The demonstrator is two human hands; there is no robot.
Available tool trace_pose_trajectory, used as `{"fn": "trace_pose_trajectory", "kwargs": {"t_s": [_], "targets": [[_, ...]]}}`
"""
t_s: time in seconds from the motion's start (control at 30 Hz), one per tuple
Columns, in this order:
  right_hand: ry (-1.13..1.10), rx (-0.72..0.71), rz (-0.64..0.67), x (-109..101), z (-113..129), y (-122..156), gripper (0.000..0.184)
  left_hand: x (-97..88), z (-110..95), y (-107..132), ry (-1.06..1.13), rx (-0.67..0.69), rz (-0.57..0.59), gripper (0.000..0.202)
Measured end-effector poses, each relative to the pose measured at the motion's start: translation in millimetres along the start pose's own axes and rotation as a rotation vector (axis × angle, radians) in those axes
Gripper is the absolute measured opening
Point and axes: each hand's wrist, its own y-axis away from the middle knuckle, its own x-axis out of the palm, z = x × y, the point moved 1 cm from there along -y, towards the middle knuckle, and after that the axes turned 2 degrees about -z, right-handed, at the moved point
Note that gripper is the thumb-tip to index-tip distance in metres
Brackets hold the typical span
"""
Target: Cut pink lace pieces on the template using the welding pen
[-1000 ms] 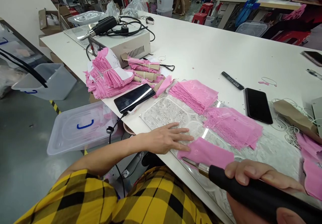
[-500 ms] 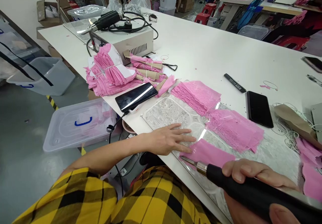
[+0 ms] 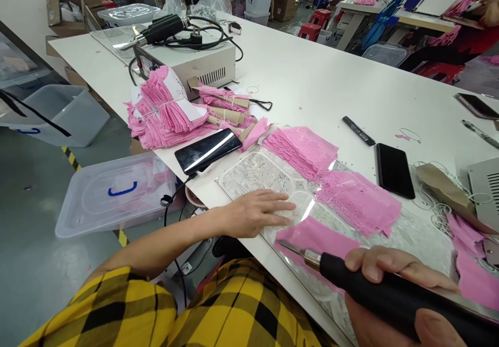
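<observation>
My left hand lies flat with fingers stretched out on the scratched glass plate at the table's near edge, just left of a single pink lace strip. My right hand is wrapped round the black handle of a hot cutting tool; its metal tip rests at the near left end of that strip. Two stacks of pink lace pieces lie on the glass farther back.
A phone lies left of the glass, another phone and a black marker to the right. Bundled pink lace sits by a beige power unit. Clear plastic bins stand on the floor at left.
My left hand has drawn back slightly from the pink strip. The tool tip has stayed at the strip's near left end. The view has shifted a little.
</observation>
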Motion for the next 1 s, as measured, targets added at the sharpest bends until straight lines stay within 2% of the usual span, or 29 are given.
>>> {"fn": "trace_pose_trajectory", "kwargs": {"t_s": [0.07,0.13,0.53,0.73,0.87,1.0], "targets": [[0.016,-0.007,-0.047,-2.5,-1.6,-0.8,0.018,-2.2,1.6,6.4,0.047,-0.018,-0.154,0.040],[0.029,-0.017,-0.058,-3.3,-3.8,-1.6,0.018,-3.6,1.5,11.9,0.092,0.004,-0.221,0.036],[0.009,-0.005,0.015,3.0,-5.8,-2.5,0.015,-5.2,-2.6,13.4,0.108,0.101,-0.075,0.033],[0.011,-0.012,0.072,4.3,-6.3,-3.0,0.011,-5.2,-2.7,12.3,0.081,0.110,-0.058,0.030],[0.001,-0.019,0.016,2.4,-5.8,-6.3,0.013,-6.2,-2.5,12.6,0.087,0.107,-0.065,0.031],[0.050,-0.113,-0.130,-11.6,-3.8,-17.7,0.016,-8.3,-8.5,8.8,0.103,0.072,-0.081,0.036]]}}
